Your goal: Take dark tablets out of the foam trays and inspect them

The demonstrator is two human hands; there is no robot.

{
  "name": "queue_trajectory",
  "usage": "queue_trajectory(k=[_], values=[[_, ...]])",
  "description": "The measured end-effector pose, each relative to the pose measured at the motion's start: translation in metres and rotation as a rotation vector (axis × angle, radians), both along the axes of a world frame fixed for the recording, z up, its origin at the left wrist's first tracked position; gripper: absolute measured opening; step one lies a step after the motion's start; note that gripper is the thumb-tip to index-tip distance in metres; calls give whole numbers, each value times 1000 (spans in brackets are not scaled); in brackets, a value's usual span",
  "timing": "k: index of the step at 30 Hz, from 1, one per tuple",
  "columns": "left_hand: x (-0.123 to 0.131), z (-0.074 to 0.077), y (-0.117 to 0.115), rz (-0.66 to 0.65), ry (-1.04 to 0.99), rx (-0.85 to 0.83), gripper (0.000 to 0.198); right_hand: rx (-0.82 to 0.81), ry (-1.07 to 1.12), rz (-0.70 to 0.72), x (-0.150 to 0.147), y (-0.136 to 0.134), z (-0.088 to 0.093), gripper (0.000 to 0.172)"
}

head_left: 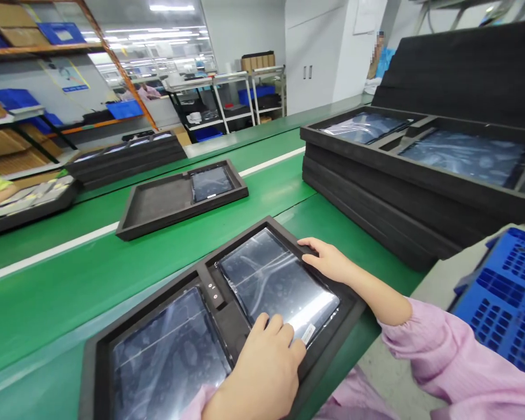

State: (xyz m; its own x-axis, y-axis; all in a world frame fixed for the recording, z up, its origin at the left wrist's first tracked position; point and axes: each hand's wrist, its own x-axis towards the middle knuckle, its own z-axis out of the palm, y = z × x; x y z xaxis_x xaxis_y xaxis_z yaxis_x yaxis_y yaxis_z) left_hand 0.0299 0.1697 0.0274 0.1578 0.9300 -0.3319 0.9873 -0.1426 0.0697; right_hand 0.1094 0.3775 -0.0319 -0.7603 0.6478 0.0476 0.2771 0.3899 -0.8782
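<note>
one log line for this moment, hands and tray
left hand: on wrapped tablet near edge | right hand: on its far corner | foam tray: both slots filled

The near foam tray (114,350) runs off the bottom edge, so its front rim and the lower part of the left wrapped tablet (166,356) are cut off. The left hand (262,361) covers the near corner of the right wrapped tablet (275,280), and its wrist leaves the frame. At upper right a blurred person (382,55) stands half hidden behind the upright foam sheet (464,64).
</note>
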Motion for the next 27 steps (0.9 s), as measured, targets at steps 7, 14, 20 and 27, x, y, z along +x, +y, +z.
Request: queue_trajectory(k=[7, 14, 20, 27], values=[[-12, -17, -6, 36, 25, 113, 18, -317, 140, -109, 2, 7, -2, 26], [-110, 7, -56, 985, -126, 669, 25, -384, 302, -240, 3, 8, 1, 35], [-113, -1, -63, 1524, -875, 1012, 39, -352, 466, -329, 5, 6, 6, 38], [-94, -19, -63, 1189, -962, 896, 44, -394, 334, -25, -1, -11, 21, 35]])
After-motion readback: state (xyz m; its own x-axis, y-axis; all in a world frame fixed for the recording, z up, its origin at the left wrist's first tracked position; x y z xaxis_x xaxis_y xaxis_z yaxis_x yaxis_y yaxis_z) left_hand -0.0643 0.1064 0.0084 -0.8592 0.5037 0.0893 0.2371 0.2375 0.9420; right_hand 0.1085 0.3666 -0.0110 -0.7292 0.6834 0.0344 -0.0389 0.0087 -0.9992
